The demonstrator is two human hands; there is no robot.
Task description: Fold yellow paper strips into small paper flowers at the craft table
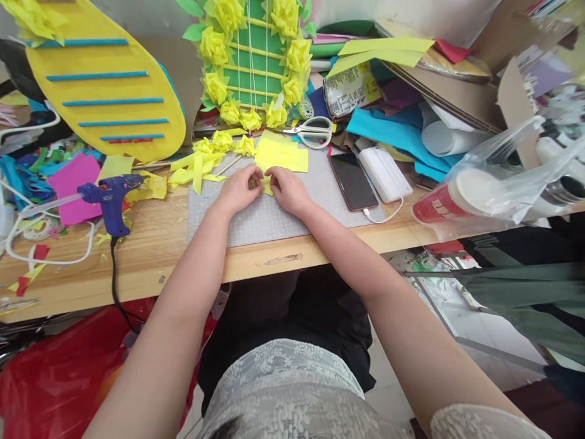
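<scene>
My left hand (240, 189) and my right hand (287, 190) meet over a grey cutting mat (256, 219), fingers pinched together on a small folded piece of yellow paper (267, 185). Just beyond lies a stack of yellow paper squares (281, 152). Yellow paper strips (196, 167) and finished yellow paper flowers (223, 141) lie to the left of the stack. A green board edged with yellow flowers (256, 61) stands behind them.
A blue glue gun (112, 198) stands on the wooden table (150, 250) at left, its cord trailing over the edge. White scissors (313, 131), a black phone (353, 180) and a white power bank (384, 174) lie right of the mat. A bagged red cup (439, 207) sits at far right.
</scene>
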